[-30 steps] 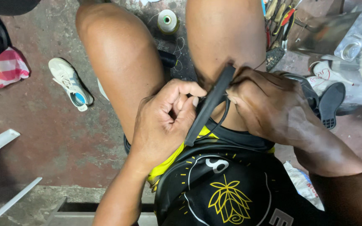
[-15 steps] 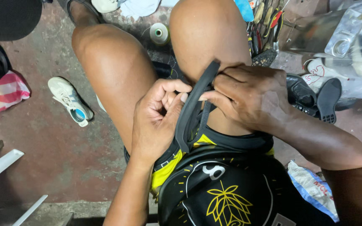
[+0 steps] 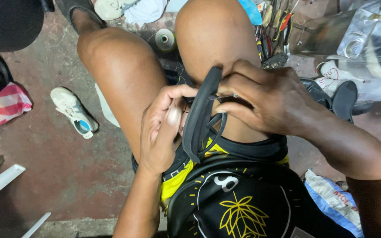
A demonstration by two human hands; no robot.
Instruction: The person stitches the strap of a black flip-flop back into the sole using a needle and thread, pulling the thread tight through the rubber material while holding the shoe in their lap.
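I sit with bare knees apart and hold a black sandal (image 3: 200,119) on edge over my lap, its strap looping below the sole. My left hand (image 3: 162,132) grips the sandal's left side, thumb and fingers pinched near the sole's edge. My right hand (image 3: 265,99) clasps the upper right part and pinches a thin metal needle (image 3: 225,97) against the sole. A dark thread runs near the fingers.
A spool of thread (image 3: 165,39) stands on the reddish floor between my knees. A white shoe (image 3: 73,111) lies to the left, near a striped bag (image 3: 3,105). Hand tools (image 3: 273,24), black soles (image 3: 345,99) and plastic bags (image 3: 371,39) crowd the right.
The sandal has turned more upright and shifted toward the right knee. My right hand has slid over its top with the needle; the camera has moved closer.
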